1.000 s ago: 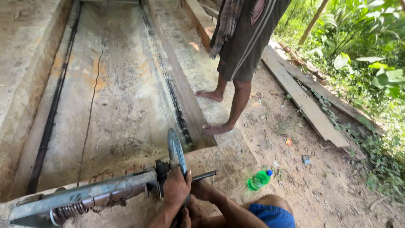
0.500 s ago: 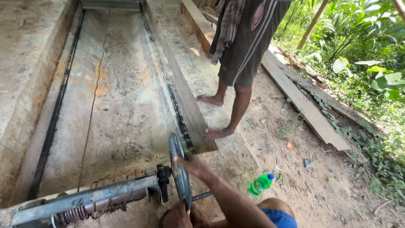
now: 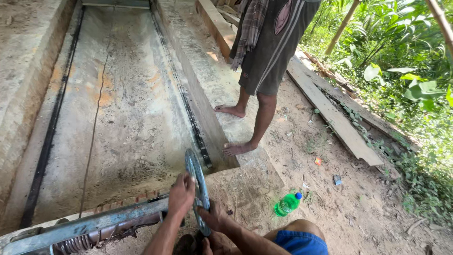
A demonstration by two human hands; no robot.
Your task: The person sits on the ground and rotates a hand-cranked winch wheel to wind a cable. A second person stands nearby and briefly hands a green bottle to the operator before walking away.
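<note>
A round grey metal wheel [image 3: 194, 172] stands on edge at the end of a long grey metal beam [image 3: 89, 225] with a coil spring under it. My left hand [image 3: 181, 194] grips the wheel's left rim near the beam. My right hand [image 3: 214, 217] holds the wheel's lower right rim. Both hands are closed on the wheel at the bottom middle of the head view.
A concrete trough [image 3: 118, 108] with black rails [image 3: 49, 132] runs away ahead. A barefoot person [image 3: 264, 71] stands on its right wall. A green plastic bottle [image 3: 287, 204] lies on the dirt by my knee. Wooden planks [image 3: 330, 113] and plants lie to the right.
My left hand came up from below onto the wheel's left rim. My right hand shifted from the wheel's upper edge down to its lower right rim. The view tilted slightly upward.
</note>
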